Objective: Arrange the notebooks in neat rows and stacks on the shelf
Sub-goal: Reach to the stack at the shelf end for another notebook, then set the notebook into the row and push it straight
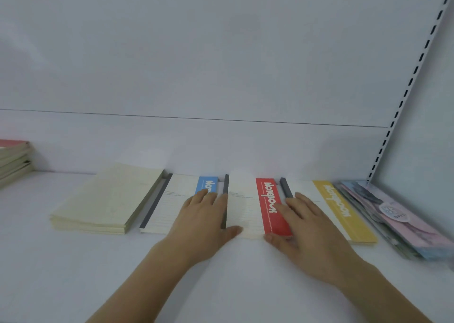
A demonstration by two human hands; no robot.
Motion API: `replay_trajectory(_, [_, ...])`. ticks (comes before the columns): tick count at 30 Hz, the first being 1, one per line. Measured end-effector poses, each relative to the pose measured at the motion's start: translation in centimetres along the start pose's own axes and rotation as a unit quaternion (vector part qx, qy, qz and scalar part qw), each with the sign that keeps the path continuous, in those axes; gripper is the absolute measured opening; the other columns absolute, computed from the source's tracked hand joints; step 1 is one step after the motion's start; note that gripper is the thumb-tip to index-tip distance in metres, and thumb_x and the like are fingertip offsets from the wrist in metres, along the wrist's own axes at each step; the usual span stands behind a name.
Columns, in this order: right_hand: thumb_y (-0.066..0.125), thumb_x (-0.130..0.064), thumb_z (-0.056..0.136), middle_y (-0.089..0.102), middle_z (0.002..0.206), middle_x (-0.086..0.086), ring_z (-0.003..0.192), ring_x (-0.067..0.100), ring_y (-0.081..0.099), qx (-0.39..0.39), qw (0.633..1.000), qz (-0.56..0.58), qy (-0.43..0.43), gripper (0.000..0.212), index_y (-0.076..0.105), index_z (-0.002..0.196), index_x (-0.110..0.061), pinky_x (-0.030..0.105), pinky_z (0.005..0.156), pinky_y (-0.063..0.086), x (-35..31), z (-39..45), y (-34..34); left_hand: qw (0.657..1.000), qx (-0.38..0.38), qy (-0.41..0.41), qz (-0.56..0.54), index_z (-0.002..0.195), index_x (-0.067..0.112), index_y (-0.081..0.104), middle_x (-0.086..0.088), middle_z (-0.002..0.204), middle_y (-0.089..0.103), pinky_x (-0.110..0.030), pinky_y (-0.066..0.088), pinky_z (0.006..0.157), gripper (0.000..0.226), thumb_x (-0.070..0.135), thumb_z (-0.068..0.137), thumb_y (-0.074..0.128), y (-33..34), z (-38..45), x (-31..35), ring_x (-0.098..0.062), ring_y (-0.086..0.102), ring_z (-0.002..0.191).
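Observation:
Three white notebooks lie side by side on the white shelf (pixel 73 261): one with a blue band (pixel 172 200), one with a red band (pixel 248 207), one with a yellow band (pixel 341 209). My left hand (pixel 204 224) lies flat over the blue-band notebook and the left edge of the red-band one, thumb at its front edge. On the red-band notebook's right side and the yellow-band one rests my right hand (pixel 309 234), fingers spread, thumb at the red front corner. Neither hand grips anything.
A cream stack of notebooks (pixel 105 200) lies left of the row. A pastel stack in clear wrap (pixel 398 214) lies at the right by the slotted upright (pixel 403 99). Another stack (pixel 13 160) sits at the far left edge.

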State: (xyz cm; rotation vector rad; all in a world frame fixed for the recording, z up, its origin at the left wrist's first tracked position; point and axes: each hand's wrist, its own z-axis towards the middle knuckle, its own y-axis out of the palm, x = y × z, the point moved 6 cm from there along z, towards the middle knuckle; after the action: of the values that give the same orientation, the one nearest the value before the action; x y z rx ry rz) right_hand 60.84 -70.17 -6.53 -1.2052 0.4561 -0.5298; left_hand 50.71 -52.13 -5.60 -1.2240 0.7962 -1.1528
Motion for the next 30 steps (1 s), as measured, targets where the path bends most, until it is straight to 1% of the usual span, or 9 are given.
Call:
replay_trajectory(4, [0.012, -0.078, 0.082, 0.018, 0.159, -0.005, 0.148, 0.015, -0.001, 0.002, 0.999, 0.03, -0.015, 0.082, 0.026, 0.149, -0.032, 0.031, 0.119, 0.008, -3.5, -0.4, -0.6, 0.989, 0.124, -0.035, -0.078, 0.149, 0.02, 0.037, 0.006, 0.149, 0.046, -0.029, 0.024, 0.117, 0.062, 0.053, 0.097, 0.047, -1.6, -2.9, -1.3, -0.016, 0.033, 0.143])
replay_trajectory(6, [0.01, -0.078, 0.083, 0.016, 0.159, -0.006, 0.148, 0.014, -0.003, 0.009, 0.998, 0.05, -0.029, 0.081, 0.026, 0.149, -0.033, 0.031, 0.118, 0.006, -5.8, -0.4, -0.8, 0.98, 0.16, -0.061, -0.098, 0.145, 0.02, 0.044, 0.006, 0.144, 0.051, -0.027, 0.03, 0.113, 0.054, 0.047, 0.098, 0.051, -2.2, -4.9, -2.4, -0.015, 0.04, 0.138])
replay_trajectory(8, [0.004, -0.078, 0.081, 0.01, 0.16, -0.009, 0.147, 0.013, -0.008, 0.007, 0.997, 0.063, -0.045, 0.083, 0.02, 0.15, -0.035, 0.03, 0.116, 0.001, -8.6, -0.4, -0.7, 0.977, 0.183, -0.076, -0.077, 0.142, 0.02, 0.049, 0.005, 0.141, 0.054, -0.026, 0.033, 0.109, 0.051, 0.046, 0.098, 0.05, -3.0, -7.1, -3.9, -0.016, 0.046, 0.133])
replay_trajectory(11, [0.004, -0.078, 0.082, 0.001, 0.161, -0.009, 0.147, 0.012, -0.013, 0.004, 0.995, 0.073, -0.072, 0.082, 0.012, 0.152, -0.035, 0.029, 0.114, -0.003, -13.2, -0.4, 0.0, 0.976, 0.189, -0.096, -0.045, 0.137, 0.018, 0.054, 0.003, 0.136, 0.058, -0.031, 0.038, 0.108, 0.051, 0.05, 0.098, 0.044, -4.4, -10.7, -6.7, -0.018, 0.052, 0.129])
replay_trajectory(14, [0.012, -0.076, 0.086, -0.001, 0.161, -0.009, 0.147, 0.012, -0.012, 0.007, 0.99, 0.087, -0.111, 0.078, 0.013, 0.152, -0.033, 0.029, 0.115, -0.001, -18.3, -0.2, 0.3, 0.97, 0.197, -0.141, -0.033, 0.137, 0.02, 0.055, 0.003, 0.137, 0.059, -0.025, 0.031, 0.104, 0.051, 0.05, 0.097, 0.047, -6.3, -14.7, -10.4, -0.017, 0.053, 0.128])
replay_trajectory(16, [0.015, -0.074, 0.089, -0.002, 0.161, -0.01, 0.147, 0.01, -0.012, 0.012, 0.987, 0.092, -0.132, 0.077, 0.011, 0.153, -0.032, 0.027, 0.114, -0.003, -22.0, -0.1, 0.1, 0.964, 0.206, -0.165, -0.032, 0.138, 0.02, 0.055, 0.004, 0.138, 0.058, -0.026, 0.033, 0.104, 0.051, 0.05, 0.096, 0.048, -7.4, -17.7, -13.2, -0.017, 0.053, 0.128])
replay_trajectory(18, [0.016, -0.073, 0.091, -0.001, 0.161, -0.01, 0.147, 0.01, -0.01, 0.02, 0.984, 0.1, -0.149, 0.076, 0.011, 0.153, -0.03, 0.026, 0.115, -0.005, -26.2, -0.1, -0.3, 0.96, 0.21, -0.183, -0.031, 0.139, 0.021, 0.054, 0.005, 0.139, 0.057, -0.027, 0.035, 0.105, 0.052, 0.051, 0.097, 0.047, -8.6, -20.9, -16.1, -0.015, 0.051, 0.129])
replay_trajectory(23, [0.018, -0.071, 0.09, -0.001, 0.161, -0.009, 0.146, 0.01, -0.011, 0.003, 0.974, 0.136, -0.181, 0.076, 0.013, 0.153, -0.03, 0.025, 0.116, -0.006, -38.3, -0.5, 0.0, 0.953, 0.202, -0.224, -0.031, 0.145, 0.027, 0.045, 0.012, 0.145, 0.048, -0.025, 0.031, 0.111, 0.053, 0.052, 0.098, 0.043, -11.6, -28.7, -24.4, -0.009, 0.04, 0.136])
replay_trajectory(30, [0.011, -0.072, 0.086, 0.012, 0.161, -0.005, 0.148, 0.013, -0.001, 0.009, 0.961, 0.166, -0.223, 0.08, 0.025, 0.151, -0.027, 0.029, 0.119, 0.005, -52.0, 0.9, 2.6, 0.938, 0.183, -0.292, -0.035, 0.146, 0.03, 0.041, 0.013, 0.149, 0.044, -0.029, 0.033, 0.112, 0.054, 0.055, 0.098, 0.04, -13.4, -36.4, -35.9, -0.009, 0.035, 0.14])
